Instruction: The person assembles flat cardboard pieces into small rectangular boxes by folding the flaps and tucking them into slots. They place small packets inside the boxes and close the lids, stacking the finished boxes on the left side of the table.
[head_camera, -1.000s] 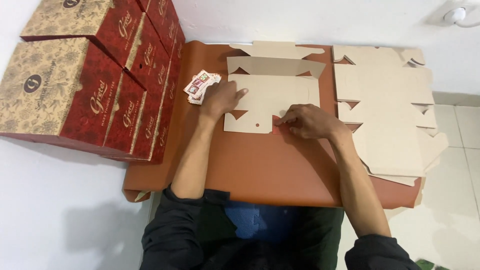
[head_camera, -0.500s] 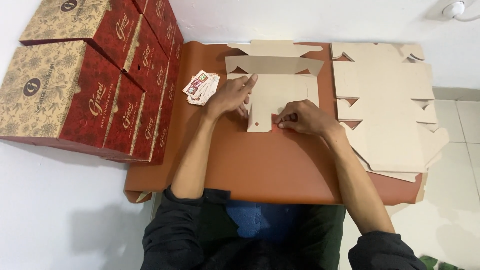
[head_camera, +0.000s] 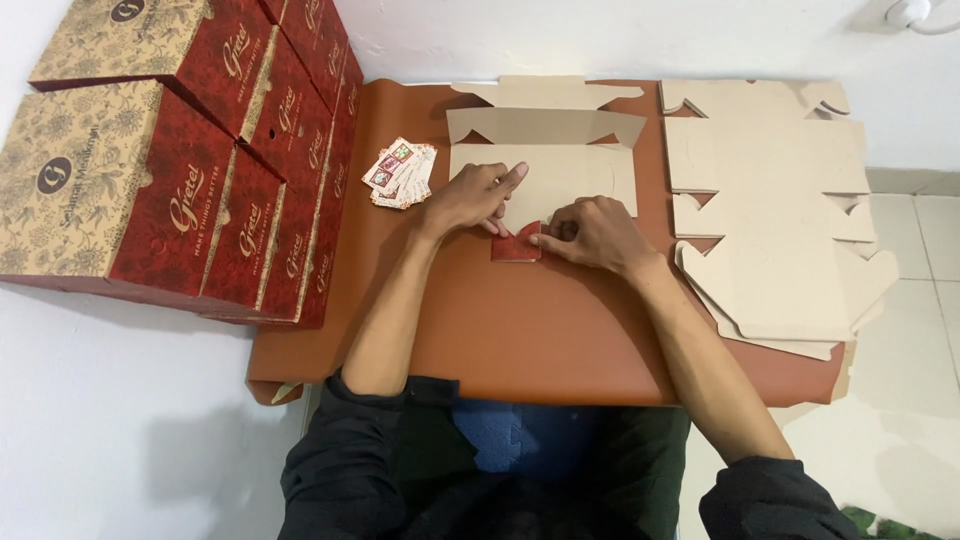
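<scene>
A flat tan cardboard box blank (head_camera: 560, 165) lies on the brown table mat (head_camera: 520, 320), its near edge folded over so a small red printed tab (head_camera: 517, 249) shows. My left hand (head_camera: 470, 198) presses flat on the blank's left part, index finger stretched toward the middle. My right hand (head_camera: 592, 235) pinches the fold beside the red tab with thumb and fingers. Both hands touch the same blank, close together.
A pile of unfolded tan blanks (head_camera: 775, 210) lies on the mat's right side, overhanging its edge. Finished red and tan patterned boxes (head_camera: 180, 160) are stacked on the left. Small printed stickers or cards (head_camera: 400, 173) lie beside the left hand.
The blank's near flap has been folded over toward the far side, exposing the red printed tab. Both hands moved closer together onto the fold.
</scene>
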